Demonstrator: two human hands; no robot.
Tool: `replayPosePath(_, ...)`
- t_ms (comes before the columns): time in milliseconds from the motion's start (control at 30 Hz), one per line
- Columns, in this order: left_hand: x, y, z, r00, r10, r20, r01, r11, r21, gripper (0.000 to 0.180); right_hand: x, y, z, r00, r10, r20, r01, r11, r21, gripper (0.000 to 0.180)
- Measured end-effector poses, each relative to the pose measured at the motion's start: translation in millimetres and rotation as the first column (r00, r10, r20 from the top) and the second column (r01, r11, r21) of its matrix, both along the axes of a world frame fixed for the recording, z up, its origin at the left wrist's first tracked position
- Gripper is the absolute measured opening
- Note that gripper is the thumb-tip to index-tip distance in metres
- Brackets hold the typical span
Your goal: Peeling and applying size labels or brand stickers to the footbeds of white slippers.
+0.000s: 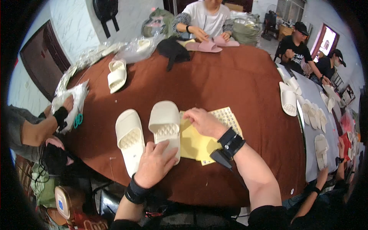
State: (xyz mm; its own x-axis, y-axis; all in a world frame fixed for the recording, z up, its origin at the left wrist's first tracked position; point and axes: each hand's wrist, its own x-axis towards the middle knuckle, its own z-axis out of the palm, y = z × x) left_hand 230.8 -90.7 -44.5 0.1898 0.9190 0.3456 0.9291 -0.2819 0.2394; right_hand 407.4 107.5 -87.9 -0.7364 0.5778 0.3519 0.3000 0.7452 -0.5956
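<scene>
A brown-draped table (245, 84) is being flanked by marbled walls (71, 23); far left, a white slipper (143, 45) is being held by a clear bag (132, 55); near centre, a cream slipper (164, 117) is being touched by the spread left hand (156, 164), yellow sheets (194, 141) being overhung by the half-curled right hand (203, 121), grip unclear

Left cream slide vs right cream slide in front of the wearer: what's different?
- Contact: the left hand lies over the heel end of the right cream slide; most of the left cream slide is uncovered.
- Position: the right cream slide's toe reaches farther from the wearer than the left cream slide's.

Shared: cream colour, broad strap, dimpled footbed, toe pointing away.
</scene>
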Motion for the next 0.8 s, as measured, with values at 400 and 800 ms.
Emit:
replayPosePath(400, -0.2, -10.3, -1.9, 1.000, -0.006, 0.010, 0.006, 1.000, -0.001, 0.030, -2.7, -14.1, -1.0, 0.998, -0.056, 0.010, 0.056, 0.998, -0.038, 0.024)
replayPosePath(800, 2.2, -3.3, -3.9, 0.999, 0.027, 0.018, -0.027, 0.999, 0.030, 0.029, -4.7, -6.6, 9.5, 0.964, -0.120, -0.239, 0.069, 0.975, -0.211, 0.012)
